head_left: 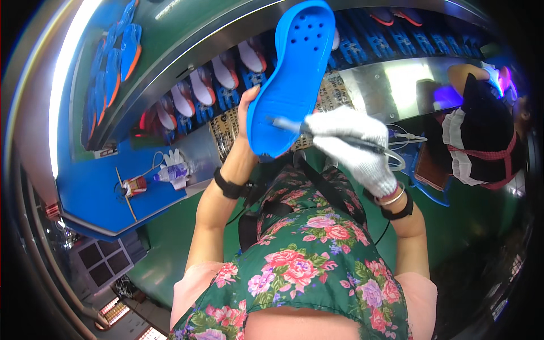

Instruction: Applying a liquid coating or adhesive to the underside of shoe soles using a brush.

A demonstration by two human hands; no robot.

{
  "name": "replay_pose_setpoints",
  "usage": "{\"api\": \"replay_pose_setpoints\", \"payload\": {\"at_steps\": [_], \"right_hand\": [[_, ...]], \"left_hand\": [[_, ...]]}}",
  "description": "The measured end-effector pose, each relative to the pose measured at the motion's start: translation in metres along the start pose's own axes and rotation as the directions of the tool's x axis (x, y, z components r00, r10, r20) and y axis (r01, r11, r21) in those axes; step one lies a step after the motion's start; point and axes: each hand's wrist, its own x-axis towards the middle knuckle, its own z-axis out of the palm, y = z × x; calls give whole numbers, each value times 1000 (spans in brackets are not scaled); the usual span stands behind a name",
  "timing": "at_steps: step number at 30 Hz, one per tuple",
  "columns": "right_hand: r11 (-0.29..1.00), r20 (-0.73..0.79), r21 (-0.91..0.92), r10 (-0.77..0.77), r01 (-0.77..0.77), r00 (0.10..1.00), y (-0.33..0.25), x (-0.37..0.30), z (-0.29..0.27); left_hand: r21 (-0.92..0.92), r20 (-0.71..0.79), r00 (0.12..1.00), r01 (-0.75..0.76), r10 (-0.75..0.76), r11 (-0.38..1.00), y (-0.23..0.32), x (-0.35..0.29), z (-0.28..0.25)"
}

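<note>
My left hand (247,113), bare, grips a blue shoe sole (290,85) by its left edge; most of the fingers are behind it. The sole is held up with its hollow inner side facing me, heel end down. A cluster of round holes marks its toe end. My right hand (352,144) wears a white knitted glove and is closed around a thin brush (294,126) with a dark handle. The brush's pale tip is blurred and lies over the heel area of the sole; whether it touches cannot be told. A clear tube curls beside the glove.
Beyond the sole runs a conveyor with blue racks (351,48) and several pale shoe parts (202,86). Finished-looking blue soles (130,52) line an upper shelf at left. A blue side table (93,198) holds a bottle (171,172) and a cup (135,186). Another person (481,130) works at right.
</note>
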Motion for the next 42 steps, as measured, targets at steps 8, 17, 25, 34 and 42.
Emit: {"api": "replay_pose_setpoints", "payload": {"at_steps": [8,17,25,34,42], "right_hand": [[596,37,-659,-583,458,812,-1,64,-68],[888,237,-190,-372,418,898,-2,-12,18],[999,330,46,-24,10,944,-5,-8,21],[821,-153,526,350,-224,924,19,-32,-1],[865,-112,371,403,-338,908,51,-34,35]], "left_hand": [[-60,136,984,126,-117,990,-33,-7,18],[-144,73,997,13,-2,990,-18,-22,4],[-72,135,983,-115,124,991,-5,-33,7],[182,344,872,-426,348,887,82,-73,48],[-266,76,765,-603,640,752,230,-42,37]]}}
